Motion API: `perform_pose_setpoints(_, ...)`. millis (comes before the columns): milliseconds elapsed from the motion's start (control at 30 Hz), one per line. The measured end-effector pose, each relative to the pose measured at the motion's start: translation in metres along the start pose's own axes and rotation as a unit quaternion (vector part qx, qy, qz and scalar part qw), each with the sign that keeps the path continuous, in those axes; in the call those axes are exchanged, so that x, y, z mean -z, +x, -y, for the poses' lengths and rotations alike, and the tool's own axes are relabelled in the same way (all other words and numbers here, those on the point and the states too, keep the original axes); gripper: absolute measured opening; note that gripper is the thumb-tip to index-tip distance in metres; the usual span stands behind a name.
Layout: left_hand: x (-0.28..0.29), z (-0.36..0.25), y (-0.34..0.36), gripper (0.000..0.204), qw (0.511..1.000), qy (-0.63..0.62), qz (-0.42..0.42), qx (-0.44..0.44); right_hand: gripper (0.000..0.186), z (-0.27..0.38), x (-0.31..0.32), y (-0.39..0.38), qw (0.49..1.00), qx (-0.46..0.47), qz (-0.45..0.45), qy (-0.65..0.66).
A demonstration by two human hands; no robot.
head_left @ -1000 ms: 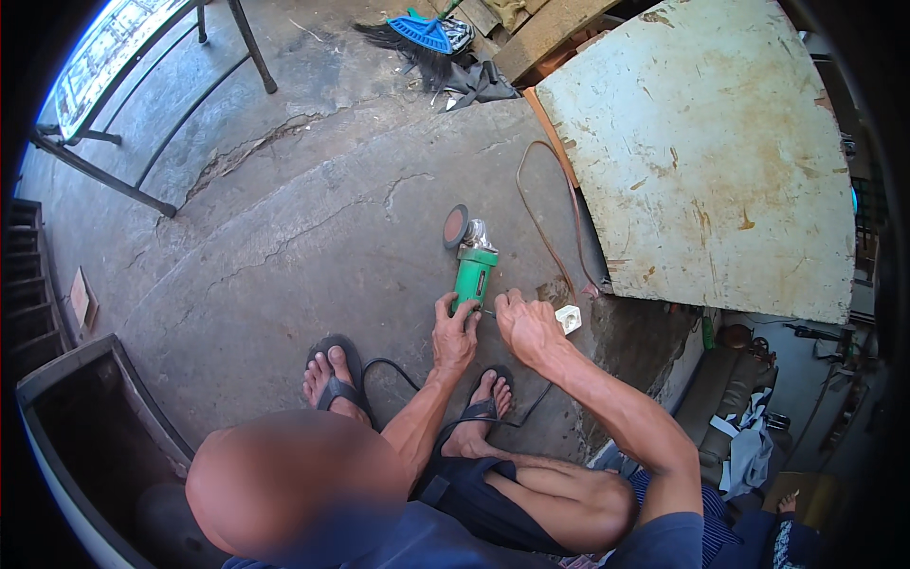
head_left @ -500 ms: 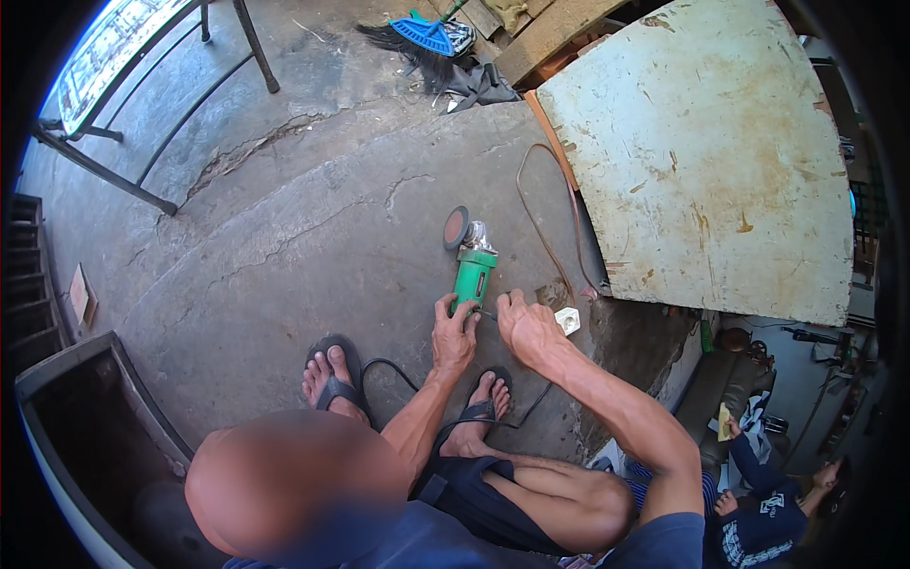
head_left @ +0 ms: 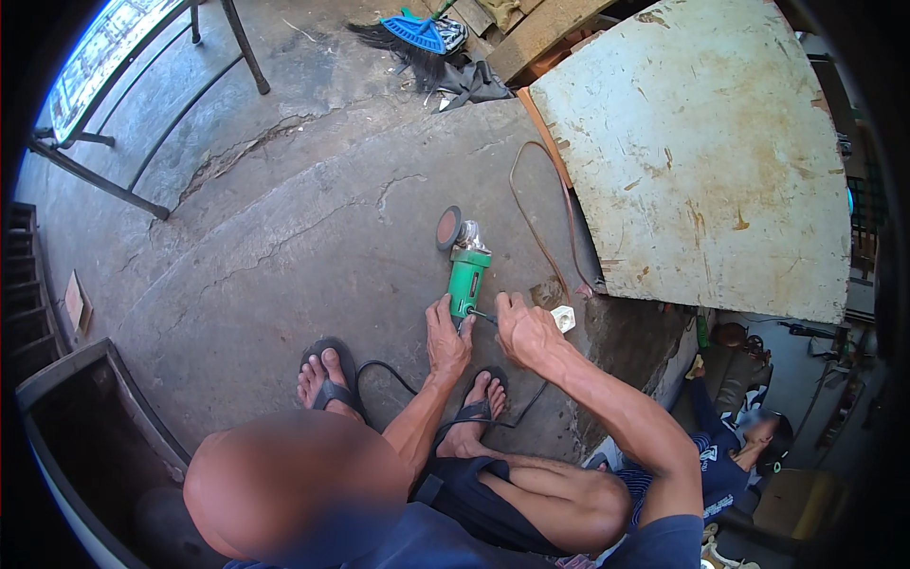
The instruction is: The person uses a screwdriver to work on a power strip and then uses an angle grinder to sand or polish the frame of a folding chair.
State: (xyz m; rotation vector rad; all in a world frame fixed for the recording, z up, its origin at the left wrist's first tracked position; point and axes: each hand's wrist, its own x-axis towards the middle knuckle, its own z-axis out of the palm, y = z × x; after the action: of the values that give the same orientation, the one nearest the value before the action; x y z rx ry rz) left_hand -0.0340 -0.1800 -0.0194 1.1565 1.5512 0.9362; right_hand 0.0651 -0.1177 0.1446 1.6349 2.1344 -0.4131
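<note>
A green angle grinder [head_left: 466, 277] lies on the concrete floor before me, its reddish-brown disc [head_left: 448, 229] at the far end. My left hand [head_left: 446, 342] is closed around the grinder's near end, fingers on its left side and thumb at the right. From the right, my right hand [head_left: 527, 332] grips a thin tool that looks like a screwdriver [head_left: 484, 316]; its handle is hidden in the fist. The shaft's tip reaches the grinder's rear end. A black cord [head_left: 384, 368] loops across the floor by my feet.
A white socket block [head_left: 564, 318] sits just beyond my right hand, with a brown cord [head_left: 515, 185] behind it. A worn pale board [head_left: 697, 171] stands at right. An open box [head_left: 114, 356] is at lower left. Another person [head_left: 725, 460] is at lower right.
My left thumb and fingers have shifted on the grinder's end, and the thin shaft now shows more plainly against it. The other person has moved left and leaned over.
</note>
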Motion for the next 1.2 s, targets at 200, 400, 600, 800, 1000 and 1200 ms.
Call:
perform_pose_setpoints(200,-0.002,0.001,0.0,0.062,1.0,-0.002,-0.002,0.002,0.022,0.0,0.013,0.007,0.992,-0.044,0.116,0.022)
perform_pose_setpoints(400,-0.004,0.004,-0.003,0.067,1.0,-0.002,-0.006,-0.002,0.024,-0.003,-0.001,0.003,0.998,0.027,0.0,-0.048)
perform_pose_setpoints(600,-0.006,0.005,0.0,0.08,0.999,0.038,0.012,0.012,0.028,-0.002,0.0,0.002,0.985,0.112,-0.112,-0.066)
perform_pose_setpoints(800,-0.009,0.005,0.004,0.083,0.997,0.078,0.014,0.016,0.03,0.0,0.02,0.007,0.996,0.018,0.081,0.021)
perform_pose_setpoints(1000,-0.009,0.003,0.004,0.083,0.997,0.076,0.018,0.022,0.031,0.002,0.012,0.006,0.993,-0.027,0.115,0.009)
perform_pose_setpoints(1200,-0.009,0.002,0.004,0.083,0.997,0.073,0.011,0.023,0.035,0.002,0.006,-0.007,0.997,0.061,-0.009,-0.054)
